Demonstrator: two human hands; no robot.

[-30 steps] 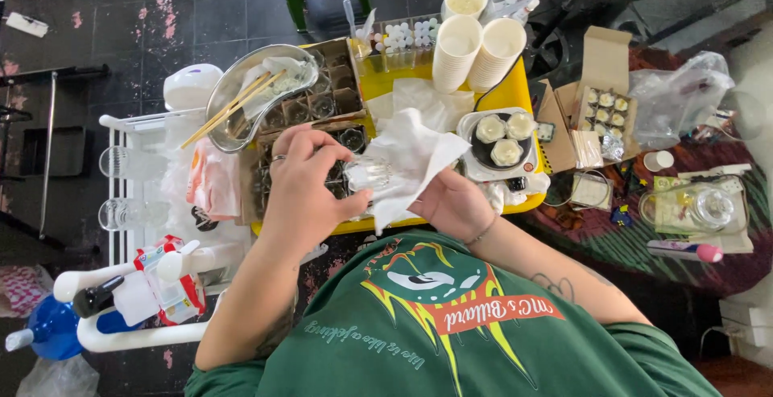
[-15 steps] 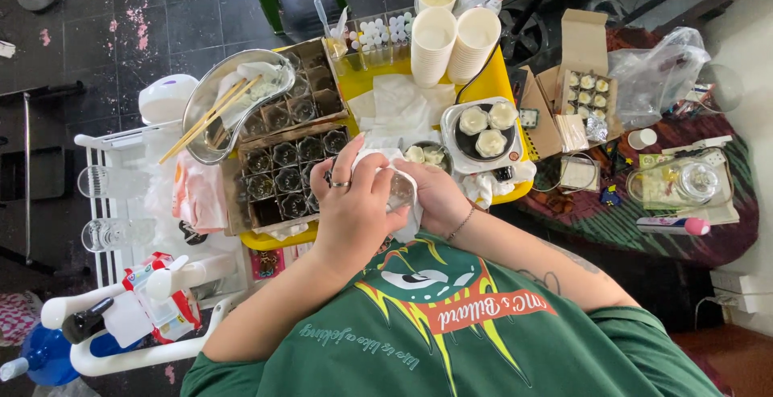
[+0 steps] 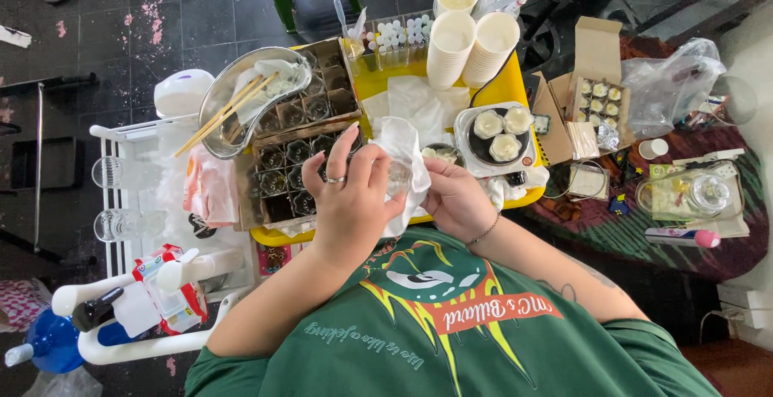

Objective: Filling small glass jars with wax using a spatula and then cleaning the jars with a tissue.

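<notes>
- Compared with a second ago, both hands have come closer to the body, and the white cloth (image 3: 400,163) is now wrapped around a small clear glass (image 3: 397,175).
- The left hand (image 3: 348,196) curls around the glass; the right hand (image 3: 452,196) pinches the cloth, perhaps wiping.
- Divided box of glasses (image 3: 294,167) lies at nine o'clock, touching almost.
- Yellow tray (image 3: 515,83) is crowded; free room only toward the chest.

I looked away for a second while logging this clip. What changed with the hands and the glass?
The left hand drew the small glass back from over the crate toward the chest. The white cloth, loosely draped before, is now wrapped around it by the right hand. Both hands kept their hold; cups and bowl stayed put.
</notes>
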